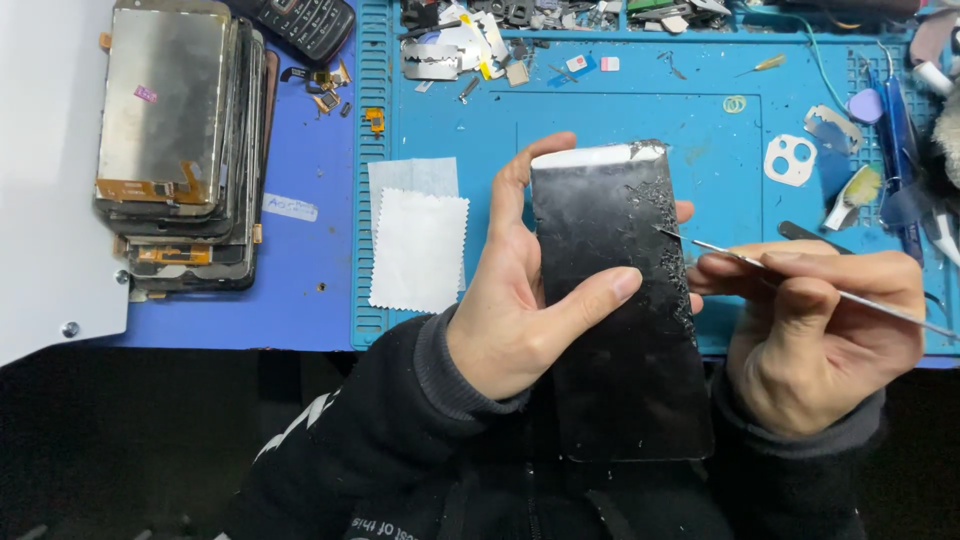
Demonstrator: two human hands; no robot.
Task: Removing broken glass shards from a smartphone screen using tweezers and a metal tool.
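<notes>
Left hand (520, 300): wrapped around the phone screen (620, 310), thumb pressed across its dark face, fingers behind, holding it tilted above the blue mat (640, 130).
Right hand (825, 335): pinching a thin metal pick (800, 275) like a pen; its tip touches the screen's right edge.
Step in hand: judging by the crumbly residue (665, 235) along that edge, scraping or prying is under way, upper part only.
Next move calls for: a shallow angle, light pressure and a steady grip, working down the edge.
White cloth (418, 250): on the mat, just left of the screen.
Stack of old screens (185, 140): well left of the screen, off the mat.
Razor blade (430, 60): beyond the screen, among small parts at the mat's far edge.
</notes>
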